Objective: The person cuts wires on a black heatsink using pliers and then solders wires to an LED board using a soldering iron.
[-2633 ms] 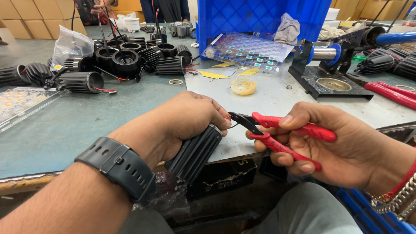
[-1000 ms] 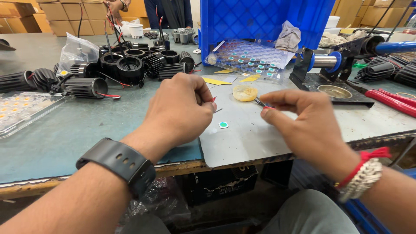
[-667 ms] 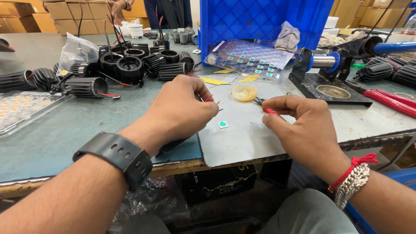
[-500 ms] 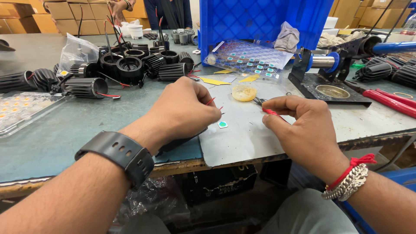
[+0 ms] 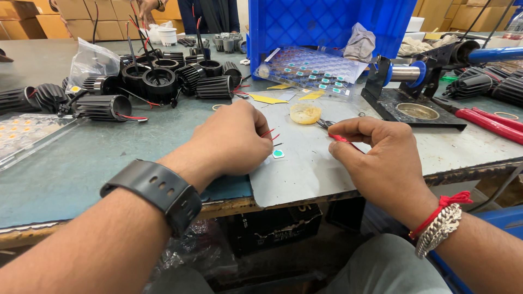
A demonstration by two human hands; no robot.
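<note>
On the grey mat [image 5: 310, 169], wires [image 5: 269, 134] seemingly between both hands [image 5: 305, 144].

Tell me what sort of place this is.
Most likely a small assembly workshop for LED lamps: a pile of black finned heat-sink housings with red wires, a clear tray of small LED chips, and a worn metal-topped workbench with a blue plastic crate.

Bright, even overhead light; soft shadows under both hands; sharp centre, wide-angle stretch at edges; faint sheen on grey metal sheet [image 5: 316, 169].
</note>
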